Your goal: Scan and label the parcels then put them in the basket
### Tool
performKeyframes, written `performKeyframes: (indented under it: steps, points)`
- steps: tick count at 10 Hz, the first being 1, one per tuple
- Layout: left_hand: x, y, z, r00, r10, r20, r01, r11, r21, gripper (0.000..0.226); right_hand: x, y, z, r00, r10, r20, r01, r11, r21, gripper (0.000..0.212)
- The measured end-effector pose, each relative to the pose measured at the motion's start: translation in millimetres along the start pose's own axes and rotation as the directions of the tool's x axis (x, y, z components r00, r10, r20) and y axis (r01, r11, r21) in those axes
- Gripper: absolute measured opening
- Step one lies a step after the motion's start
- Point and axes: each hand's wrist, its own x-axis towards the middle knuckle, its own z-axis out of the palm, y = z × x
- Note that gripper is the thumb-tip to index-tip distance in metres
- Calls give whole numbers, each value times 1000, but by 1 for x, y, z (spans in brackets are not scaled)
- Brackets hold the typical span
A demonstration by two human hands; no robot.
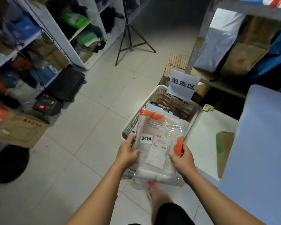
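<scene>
I hold a clear bubble-wrap parcel [159, 143] with orange corners, a shipping slip and a small white label with black characters. My left hand [127, 153] grips its left edge. My right hand [182, 157] grips its right edge near an orange corner. The parcel hangs over the near end of a white plastic basket [152, 98] on the floor, which holds other parcels. A white paper sign [182, 85] with large characters stands at the basket's far end.
White shelving [58, 34] packed with goods runs along the left. A black tripod [131, 38] stands on the tiled floor ahead. A black suitcase [66, 83] and a cardboard box [18, 129] lie at left. A blue table [258, 143] and shelves with parcels sit at right.
</scene>
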Motion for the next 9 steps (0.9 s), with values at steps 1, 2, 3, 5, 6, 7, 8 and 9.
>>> performKeyframes:
  steps: [1,2,3,5,6,7,8,9]
  points:
    - [65,-15,-4,999,-19,31,17,999,45,57,54,-6,31,999,51,2,-51,999,-1,46]
    - [132,-34,2,996,-30,86,24,997,70,58,109,-4,58,994,102,-50,-103,994,-19,52]
    - [197,-56,17,989,-23,145,10,995,95,60,166,5,81,985,135,-110,-141,989,-48,46]
    - [313,-115,67,954,-53,294,15,991,131,60,267,57,128,954,243,-176,-256,965,-53,44]
    - [355,-149,96,935,-63,350,19,992,128,60,305,88,151,934,265,-238,-288,955,-67,46]
    - [379,-179,119,936,-91,339,31,983,179,59,324,114,169,917,268,-294,-323,933,-156,34]
    - [386,-196,129,942,-97,321,30,978,208,57,328,122,180,908,255,-331,-326,928,-179,35]
    - [378,-194,119,952,-55,301,-65,925,373,54,320,120,177,873,272,-406,-384,895,-226,57]
